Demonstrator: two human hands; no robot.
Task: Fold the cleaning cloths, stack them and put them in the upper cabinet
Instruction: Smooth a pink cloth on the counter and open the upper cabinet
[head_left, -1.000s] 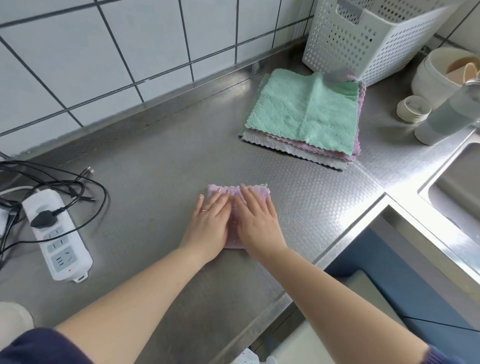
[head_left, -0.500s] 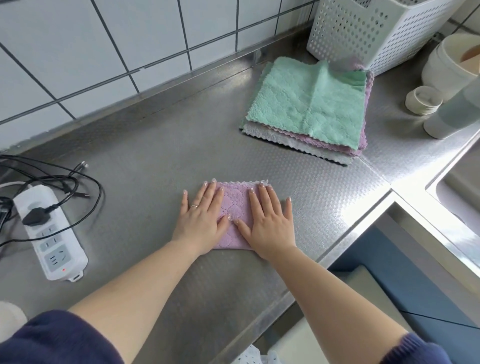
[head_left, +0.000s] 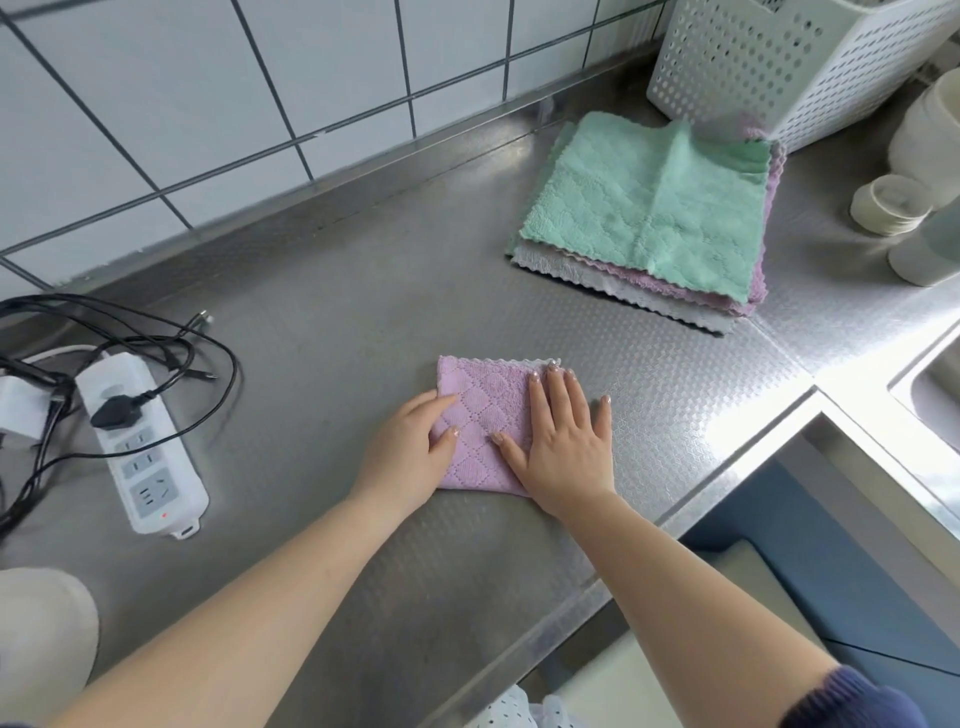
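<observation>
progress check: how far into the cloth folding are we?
Early. Done: one purple cloth lies folded small on the steel counter. In hand: the right hand presses it flat; the left hand grips its left edge, thumb on top. Left: the pile of unfolded cloths, green on top, by the white basket; no folded stack yet, cabinet not in view.

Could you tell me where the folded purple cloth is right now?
The folded purple cloth lies mid-counter under both hands, between the power strip on the left and the unfolded pile behind-right.
</observation>
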